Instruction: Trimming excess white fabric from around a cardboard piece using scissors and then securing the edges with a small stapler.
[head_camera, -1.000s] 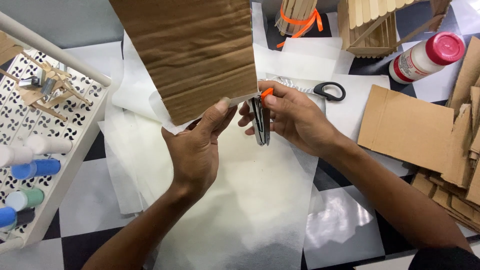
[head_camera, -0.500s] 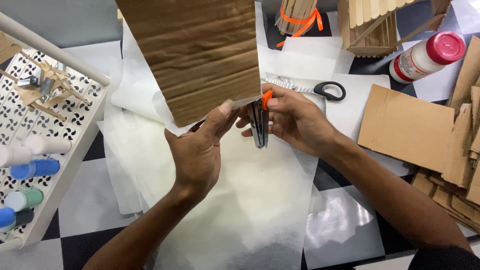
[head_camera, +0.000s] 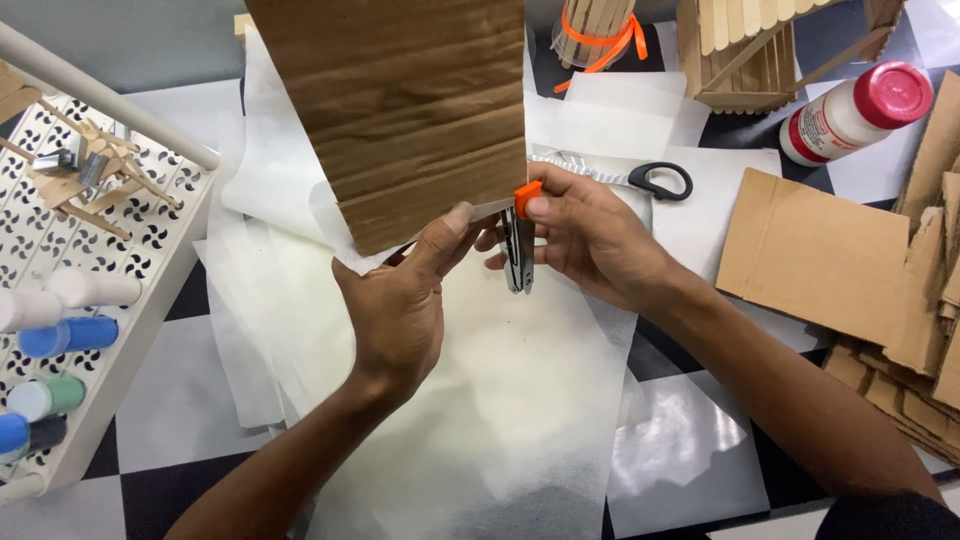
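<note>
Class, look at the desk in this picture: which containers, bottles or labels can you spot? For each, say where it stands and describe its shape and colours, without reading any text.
Glue bottle: upper right, lying tilted; white cylinder, red cap, red-edged label.
Paint bottles: left, in the white tray; small tubes with white, blue and green caps.
No signs or screens are in view.

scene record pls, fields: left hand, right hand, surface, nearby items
left hand: left hand grips lower edge of upright corrugated cardboard piece
right hand: right hand holds utility knife, orange tip at the cardboard's lower corner
surface: white paper sheets over checkered table
nearby items: scissors, glue bottle, flat cardboard, paint rack
</note>
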